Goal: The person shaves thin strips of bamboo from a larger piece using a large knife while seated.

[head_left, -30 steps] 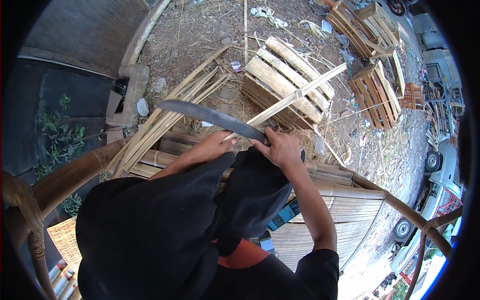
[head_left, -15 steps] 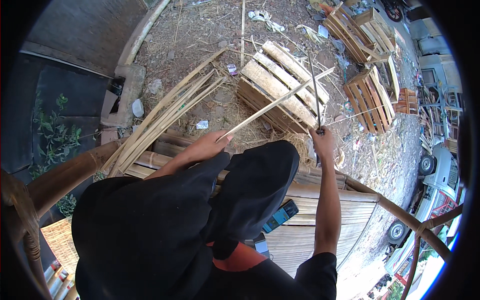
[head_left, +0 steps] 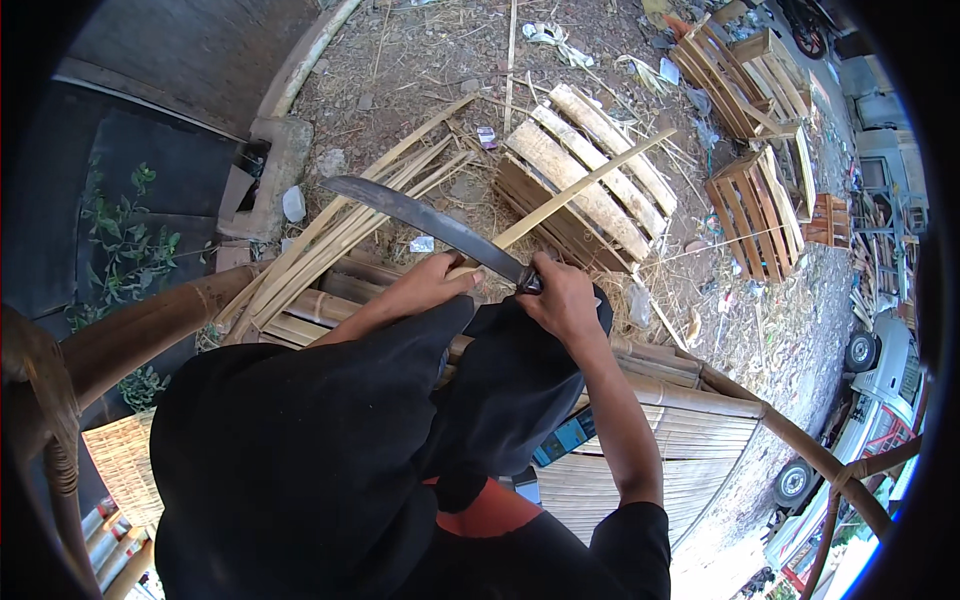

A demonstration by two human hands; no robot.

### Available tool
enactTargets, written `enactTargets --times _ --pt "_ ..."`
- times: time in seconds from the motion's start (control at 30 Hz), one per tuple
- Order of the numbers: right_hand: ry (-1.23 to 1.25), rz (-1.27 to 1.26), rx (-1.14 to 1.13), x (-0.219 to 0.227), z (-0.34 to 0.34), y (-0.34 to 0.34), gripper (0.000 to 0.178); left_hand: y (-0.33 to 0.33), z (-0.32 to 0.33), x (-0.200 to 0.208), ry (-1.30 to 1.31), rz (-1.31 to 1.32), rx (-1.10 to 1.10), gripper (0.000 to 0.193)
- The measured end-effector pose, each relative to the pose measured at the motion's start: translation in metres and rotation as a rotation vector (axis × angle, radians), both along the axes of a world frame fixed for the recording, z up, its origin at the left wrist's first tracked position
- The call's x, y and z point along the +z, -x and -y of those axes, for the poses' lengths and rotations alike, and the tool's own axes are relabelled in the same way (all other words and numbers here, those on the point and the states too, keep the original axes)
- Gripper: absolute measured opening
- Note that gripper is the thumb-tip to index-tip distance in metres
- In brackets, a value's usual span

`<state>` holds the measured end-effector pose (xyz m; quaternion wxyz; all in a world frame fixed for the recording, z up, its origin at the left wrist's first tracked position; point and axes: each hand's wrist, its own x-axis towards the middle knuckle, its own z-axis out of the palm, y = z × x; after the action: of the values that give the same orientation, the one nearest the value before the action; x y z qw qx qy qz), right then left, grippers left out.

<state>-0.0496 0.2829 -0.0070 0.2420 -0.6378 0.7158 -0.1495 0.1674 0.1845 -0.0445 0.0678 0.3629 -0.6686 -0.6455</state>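
My right hand (head_left: 562, 300) grips the dark handle of a machete (head_left: 420, 217), its long curved blade pointing up and to the left. Close by, my left hand (head_left: 437, 284) is closed round the near end of a pale bamboo strip (head_left: 575, 190). That strip stretches up to the right, above a wooden crate. The blade lies across the strip just beyond my left fingers; whether the edge touches it I cannot tell. Left of my hands, a bundle of bamboo strips (head_left: 335, 240) leans on the bamboo bench.
An upturned wooden crate (head_left: 560, 150) stands on the littered ground ahead, with more crates (head_left: 755, 215) at the far right. A phone (head_left: 565, 437) lies on the slatted bamboo seat (head_left: 660, 450) by my leg. Bamboo rails (head_left: 150, 325) frame the seat. A parked vehicle (head_left: 880, 375) is at right.
The machete has swung from upright at the right to lying leftward over the strip. My right hand has come in beside my left, which keeps its hold on the strip.
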Motion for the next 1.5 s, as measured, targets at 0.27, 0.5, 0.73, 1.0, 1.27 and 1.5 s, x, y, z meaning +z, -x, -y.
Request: enactTargets --times 0.27,0.5,0.73,1.0,1.27,1.5 --pt "0.099 0.101 -0.130 0.001 -0.021 0.034 0.031 0.000 0.004 0.008 -0.090 0.066 -0.061 0.044" --pt "0.008 0.039 -0.343 0.000 -0.040 0.066 0.026 0.001 0.007 0.026 -0.045 -0.013 -0.067 0.036" --pt "-0.031 0.236 -0.458 -0.004 -0.041 0.065 0.027 0.002 0.004 0.034 -0.091 -0.006 -0.058 0.038" --pt "0.097 0.130 -0.554 -0.001 -0.027 0.063 0.024 0.005 0.006 0.040 -0.145 -0.088 -0.083 0.038" --pt "0.032 0.367 -0.727 -0.010 -0.005 0.083 0.026 0.008 0.000 0.036 -0.267 -0.033 -0.068 0.045" --pt "0.121 0.206 -0.536 -0.018 -0.003 0.032 0.018 0.008 0.001 0.035 -0.238 -0.031 0.009 0.049"
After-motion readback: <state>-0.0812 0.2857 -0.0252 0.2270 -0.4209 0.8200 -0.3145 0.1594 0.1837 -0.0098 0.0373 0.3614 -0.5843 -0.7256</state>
